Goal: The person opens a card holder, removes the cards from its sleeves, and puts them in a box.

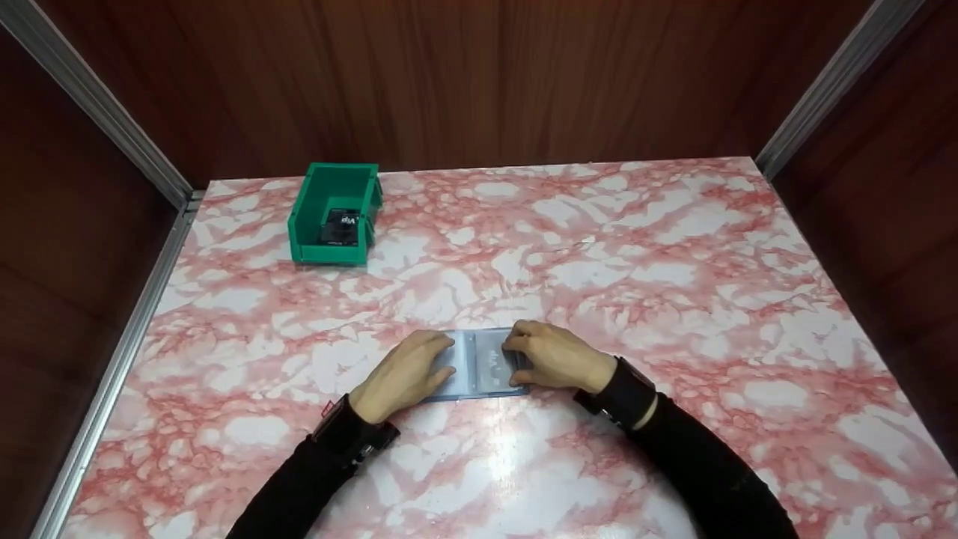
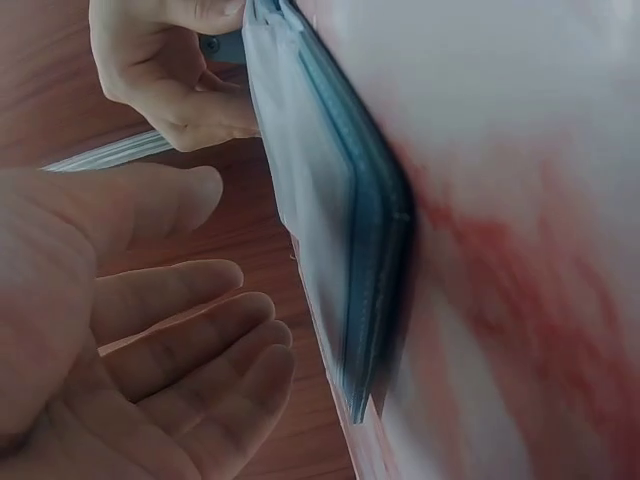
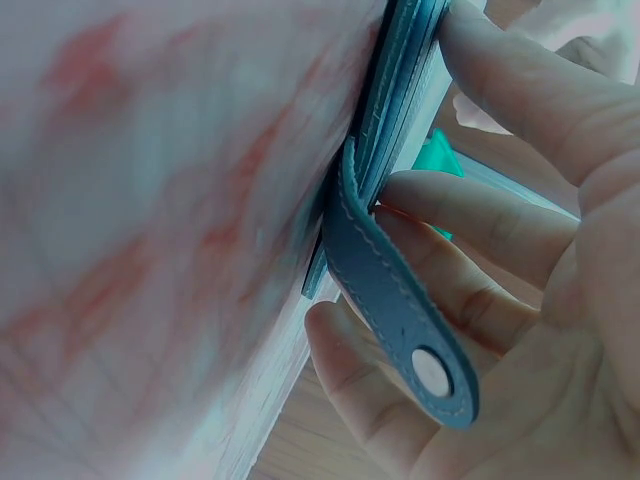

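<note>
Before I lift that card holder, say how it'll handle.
The card holder has thin-looking clear sleeves that may flop. Its strap juts past the cover and could snag. The cover's stitched, layered edge suggests it is probably stiffer.

I'm looking down on a broad surface (image 1: 636, 277), marbled in red, pink and white, glossy enough to throw back a bright patch of light (image 1: 509, 457) on the near side. Toward its far edge, left of centre, I have a green bin (image 1: 329, 255) standing upright, its low side facing me. Nearer me, around the middle, a blue card holder (image 1: 483, 367) lies open on the marbling, clear sleeves (image 1: 465, 363) showing; on my right-wrist feed I can see its strap (image 3: 390, 285), fitted with a round snap (image 3: 431, 372), curving up off the surface.
</note>
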Demonstrator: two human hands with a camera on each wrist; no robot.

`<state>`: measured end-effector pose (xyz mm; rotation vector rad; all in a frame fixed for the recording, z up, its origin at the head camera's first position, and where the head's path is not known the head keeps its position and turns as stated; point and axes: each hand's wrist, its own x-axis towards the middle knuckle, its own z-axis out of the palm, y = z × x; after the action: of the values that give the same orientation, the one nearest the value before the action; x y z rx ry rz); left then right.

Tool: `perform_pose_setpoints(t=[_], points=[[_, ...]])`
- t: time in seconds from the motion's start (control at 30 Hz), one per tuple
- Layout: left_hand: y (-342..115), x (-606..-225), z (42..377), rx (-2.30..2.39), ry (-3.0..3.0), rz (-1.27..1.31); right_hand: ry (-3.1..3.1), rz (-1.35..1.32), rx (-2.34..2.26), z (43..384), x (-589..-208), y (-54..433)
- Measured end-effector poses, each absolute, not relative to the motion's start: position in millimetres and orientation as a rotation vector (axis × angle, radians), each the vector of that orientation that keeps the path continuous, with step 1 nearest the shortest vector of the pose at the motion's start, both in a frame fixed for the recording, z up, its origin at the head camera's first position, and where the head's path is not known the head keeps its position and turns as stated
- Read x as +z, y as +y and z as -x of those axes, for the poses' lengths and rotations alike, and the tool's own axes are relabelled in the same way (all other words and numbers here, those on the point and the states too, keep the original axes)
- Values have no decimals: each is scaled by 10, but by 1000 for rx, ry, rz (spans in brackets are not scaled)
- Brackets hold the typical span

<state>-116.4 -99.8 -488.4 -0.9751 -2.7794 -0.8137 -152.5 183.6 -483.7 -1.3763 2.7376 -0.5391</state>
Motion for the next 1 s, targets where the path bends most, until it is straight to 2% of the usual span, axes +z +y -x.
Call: perform_pose_setpoints(t=[0.23,1.0], points=[[-1003,-4967,1144,-670,-2700,1056,2738,1388,-536,1536,-4862,1829],[-998,-4952,1176,-605,-2731,1134,2714,1429,-522,1534,-4838,1848]])
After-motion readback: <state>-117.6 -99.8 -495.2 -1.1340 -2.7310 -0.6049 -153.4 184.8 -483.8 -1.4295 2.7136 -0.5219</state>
